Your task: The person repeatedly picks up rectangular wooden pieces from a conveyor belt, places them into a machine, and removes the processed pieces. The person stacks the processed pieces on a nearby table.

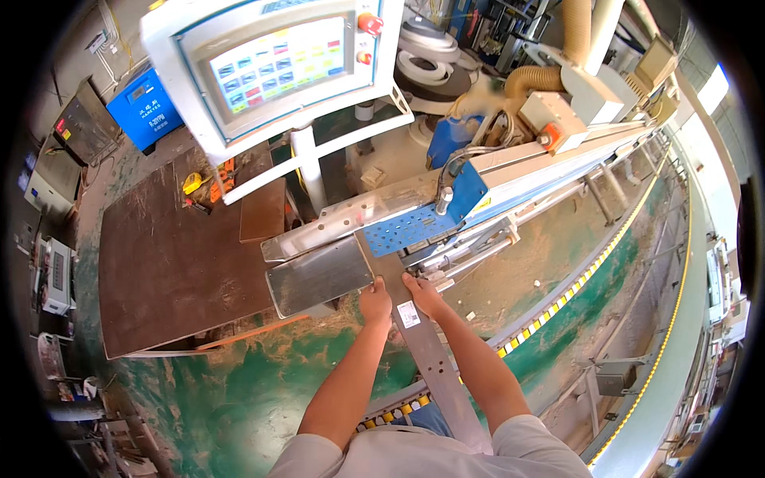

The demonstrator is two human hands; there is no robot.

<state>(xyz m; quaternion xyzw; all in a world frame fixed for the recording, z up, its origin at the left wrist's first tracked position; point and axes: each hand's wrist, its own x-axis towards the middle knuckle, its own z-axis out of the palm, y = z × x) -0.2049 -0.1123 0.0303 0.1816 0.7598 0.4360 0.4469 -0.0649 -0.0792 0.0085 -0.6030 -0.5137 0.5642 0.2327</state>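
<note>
Between my two hands lies a long brown-grey board [422, 341] with a white label on its face and small dark holes further down. Its far end rests over the blue perforated plate [410, 229] of a machine, and its near end reaches back to my body. My left hand [375, 301] is closed on the board's left edge, thumb on top. On the right edge, my right hand [422, 292] grips it, thumb also on top; the fingers beneath are hidden. Left of the board is a smooth metal plate [319, 279] at the machine's end.
A control panel with a lit screen [279, 68] and red buttons stands ahead. The brown table [171, 263] at left carries a yellow tape measure [192, 183]. A curved roller conveyor [550, 309] sweeps round my right side. Dust lies on the green floor [263, 398].
</note>
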